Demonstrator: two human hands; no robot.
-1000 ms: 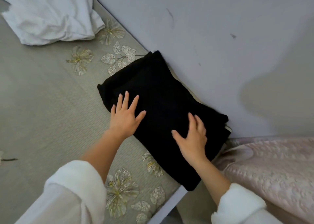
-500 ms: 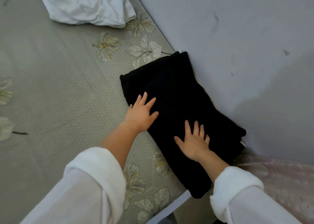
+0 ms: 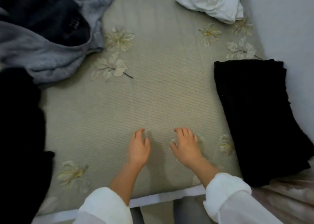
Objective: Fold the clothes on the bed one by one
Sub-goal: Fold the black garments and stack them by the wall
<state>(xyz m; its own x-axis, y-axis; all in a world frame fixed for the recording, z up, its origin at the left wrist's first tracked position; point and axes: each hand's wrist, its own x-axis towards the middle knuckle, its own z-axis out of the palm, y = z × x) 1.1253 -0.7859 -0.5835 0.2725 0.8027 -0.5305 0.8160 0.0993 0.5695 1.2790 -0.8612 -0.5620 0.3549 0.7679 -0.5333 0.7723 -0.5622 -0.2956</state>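
- Evidently the step in hand is the pause between garments: the folded black garment [image 3: 254,115] lies along the bed's [image 3: 153,91] right edge, against the wall [image 3: 288,28], and neither hand touches it.
- The left hand [image 3: 138,147] and right hand [image 3: 186,147] sit side by side over the bare cover at the middle of the near edge. Their fingers are loosely curled downward and hold nothing. Whether the fingertips touch the cover cannot be told.
- The next move calls for picking one unfolded piece, pulling it to the bare middle and spreading it flat.
- The choices are the grey hooded garment [image 3: 42,57] crumpled at the far-left corner, the black heap [image 3: 20,130] on the left edge, and the white garment [image 3: 209,1] bunched at the far-right corner. The black heap looks the nearest reach for the left hand.
- The folded piece is a tidy dark oblong with stacked layers showing at its far end. The others are rumpled, with no clear edges.
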